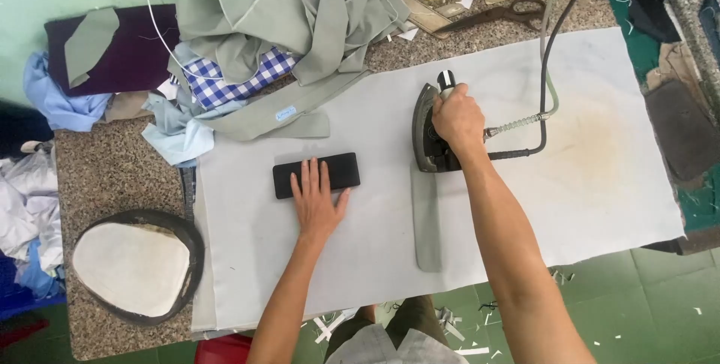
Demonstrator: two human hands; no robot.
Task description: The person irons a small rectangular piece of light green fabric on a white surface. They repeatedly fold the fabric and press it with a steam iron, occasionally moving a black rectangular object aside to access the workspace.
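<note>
One head-worn camera looks steeply down, near, over the ironing table (600, 184)

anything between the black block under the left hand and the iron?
Head view: nothing. Only bare white pressing cloth separates the black block under the left hand from the iron held by the right hand.

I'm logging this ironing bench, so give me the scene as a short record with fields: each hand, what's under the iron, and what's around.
left hand: flat on a black rectangular piece
right hand: gripping the handle of the iron
under the iron: long grey fabric strip
surface: white pressing cloth
behind: heap of grey-green garments, checked fabric, scissors
left edge: rounded pressing pad
</note>
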